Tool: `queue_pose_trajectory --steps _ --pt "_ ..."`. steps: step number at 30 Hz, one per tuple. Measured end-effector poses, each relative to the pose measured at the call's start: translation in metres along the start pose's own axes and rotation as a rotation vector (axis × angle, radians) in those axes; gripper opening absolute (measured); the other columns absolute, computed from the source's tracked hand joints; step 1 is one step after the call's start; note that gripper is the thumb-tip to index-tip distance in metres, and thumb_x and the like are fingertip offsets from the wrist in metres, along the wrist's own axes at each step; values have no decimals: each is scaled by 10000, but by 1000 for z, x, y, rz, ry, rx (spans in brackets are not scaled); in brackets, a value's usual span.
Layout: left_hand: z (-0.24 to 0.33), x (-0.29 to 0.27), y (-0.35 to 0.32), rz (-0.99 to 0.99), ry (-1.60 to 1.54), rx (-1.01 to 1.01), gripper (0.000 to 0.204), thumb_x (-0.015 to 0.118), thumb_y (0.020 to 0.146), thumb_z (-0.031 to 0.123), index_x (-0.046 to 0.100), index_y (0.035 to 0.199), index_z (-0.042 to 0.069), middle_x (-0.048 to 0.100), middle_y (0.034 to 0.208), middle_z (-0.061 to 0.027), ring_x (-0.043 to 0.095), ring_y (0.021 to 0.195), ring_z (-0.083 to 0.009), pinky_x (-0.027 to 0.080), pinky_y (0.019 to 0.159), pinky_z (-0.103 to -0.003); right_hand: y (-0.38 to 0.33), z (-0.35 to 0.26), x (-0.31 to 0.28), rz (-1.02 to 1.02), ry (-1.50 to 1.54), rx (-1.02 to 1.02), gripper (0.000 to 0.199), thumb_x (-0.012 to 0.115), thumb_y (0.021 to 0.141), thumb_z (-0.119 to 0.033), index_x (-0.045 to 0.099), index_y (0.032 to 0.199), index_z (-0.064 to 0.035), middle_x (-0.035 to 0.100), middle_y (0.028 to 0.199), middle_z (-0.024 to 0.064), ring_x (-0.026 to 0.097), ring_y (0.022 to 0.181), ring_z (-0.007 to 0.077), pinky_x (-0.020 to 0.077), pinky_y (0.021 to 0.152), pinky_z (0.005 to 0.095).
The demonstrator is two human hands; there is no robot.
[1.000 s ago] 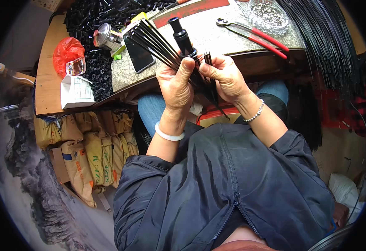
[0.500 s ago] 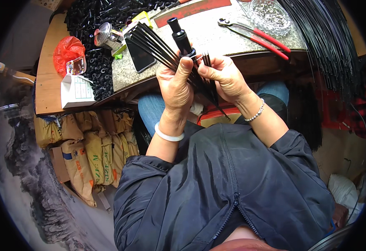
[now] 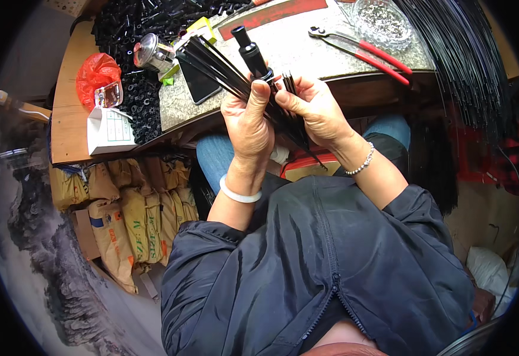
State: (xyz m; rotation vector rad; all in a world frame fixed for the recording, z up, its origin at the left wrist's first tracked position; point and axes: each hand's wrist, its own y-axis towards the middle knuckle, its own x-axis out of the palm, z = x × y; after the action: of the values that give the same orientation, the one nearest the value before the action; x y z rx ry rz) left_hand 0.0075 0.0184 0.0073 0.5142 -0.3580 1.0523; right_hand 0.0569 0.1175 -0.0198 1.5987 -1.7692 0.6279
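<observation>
A fanned bundle of thin, glossy black rods [image 3: 224,65] is clamped by the left hand [image 3: 249,127]; several rod ends are pinched by the right hand [image 3: 313,110].

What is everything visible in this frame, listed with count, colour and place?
thin black rods: one bundle, black, held in both hands, fanning up-left
black cylindrical tool: one, black, upright above left hand
dark flat phone: one, on stone worktop
red-handled pliers: one, worktop right
clear glass dish: one, top right
red plastic bag: one, wooden shelf left
small black parts: a heap, beside the bag
tan sacks: several, under the bench
left hand: one, gripping bundle
right hand: one, pinching rods
</observation>
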Motion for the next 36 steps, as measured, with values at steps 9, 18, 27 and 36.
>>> queue_pose_trajectory --steps 9,18,27,36 --pt "1 1 2 -20 -16 -13 281 645 836 186 604 1061 23 641 906 -33 599 773 -102 474 727 -221 -2 -1 6 91 -84 -82 147 641 842 -135 623 946 -33 537 698 -57 423 605 14 341 556 158" --pt "2 -6 1 -34 106 -24 431 629 841 262 513 1141 -23 614 905 -54 586 796 -119 480 763 -248 0 -3 0 25 -20 -31 171 669 824 -132 598 900 3 626 848 22 550 730 47 458 659 188" --pt "5 -4 2 -60 220 72 349 649 835 190 564 1101 -20 623 928 -42 572 813 -92 465 755 -231 -2 1 9 88 -37 -64 211 668 824 -133 589 958 11 624 863 21 559 761 48 462 681 188" --pt "3 0 -1 -62 260 163 272 647 843 168 616 1041 -15 642 903 -29 569 790 -87 452 746 -219 -5 -2 0 -19 -1 10 207 673 821 -163 646 936 7 631 802 0 548 741 44 447 668 186"
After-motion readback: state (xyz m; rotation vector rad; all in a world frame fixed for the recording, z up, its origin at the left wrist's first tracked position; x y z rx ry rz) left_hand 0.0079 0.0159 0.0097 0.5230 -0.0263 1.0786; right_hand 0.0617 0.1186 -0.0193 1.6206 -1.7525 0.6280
